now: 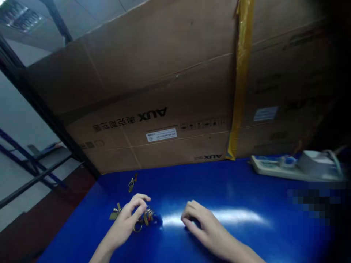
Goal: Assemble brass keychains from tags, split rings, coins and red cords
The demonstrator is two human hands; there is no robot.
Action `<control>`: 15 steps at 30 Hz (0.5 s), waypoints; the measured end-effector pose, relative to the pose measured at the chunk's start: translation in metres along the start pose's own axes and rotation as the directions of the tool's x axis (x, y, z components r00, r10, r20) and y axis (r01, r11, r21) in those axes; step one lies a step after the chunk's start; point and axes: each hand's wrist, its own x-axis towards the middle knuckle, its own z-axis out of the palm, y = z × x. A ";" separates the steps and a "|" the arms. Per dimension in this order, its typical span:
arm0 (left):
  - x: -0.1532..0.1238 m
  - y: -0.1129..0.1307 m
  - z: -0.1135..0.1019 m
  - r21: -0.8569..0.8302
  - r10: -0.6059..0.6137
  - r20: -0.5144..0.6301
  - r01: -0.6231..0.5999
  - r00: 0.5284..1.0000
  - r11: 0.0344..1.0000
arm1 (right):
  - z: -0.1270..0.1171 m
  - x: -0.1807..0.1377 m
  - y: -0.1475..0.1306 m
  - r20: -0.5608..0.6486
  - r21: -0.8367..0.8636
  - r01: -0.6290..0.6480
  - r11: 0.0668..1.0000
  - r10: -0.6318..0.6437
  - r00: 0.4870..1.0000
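My left hand [128, 219] hovers over a small pile of key rings with brown tags [144, 217] on the blue table [233, 190]. Its fingers are curled and pinched at the pile's top, touching the rings. My right hand [203, 224] rests on the table just right of the pile, fingers curled downward against the surface, and what lies under them is hidden. One separate key ring with a tag [132, 182] lies farther back, apart from both hands.
A large brown cardboard box [164, 91] with yellow tape stands along the table's far edge. A white power strip with a grey adapter [296, 166] lies at the back right. Dark metal racking and floor show at the left.
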 end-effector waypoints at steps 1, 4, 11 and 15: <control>0.005 0.008 0.012 -0.037 0.019 0.035 -0.018 0.999 0.999 | 0.000 0.000 -0.004 -0.006 0.082 -0.019 0.996 0.020 1.000; 0.019 0.030 0.047 -0.167 0.072 0.137 -0.049 0.988 0.985 | -0.001 -0.002 -0.015 -0.008 0.319 -0.069 0.945 0.076 0.997; 0.042 0.049 0.091 -0.334 0.124 0.148 -0.068 0.981 0.940 | -0.004 0.000 -0.012 -0.005 0.438 -0.137 0.889 0.154 0.988; 0.044 0.042 0.091 -0.426 0.083 0.110 -0.029 0.991 0.904 | -0.007 0.001 -0.009 -0.050 0.455 -0.118 0.883 0.158 0.986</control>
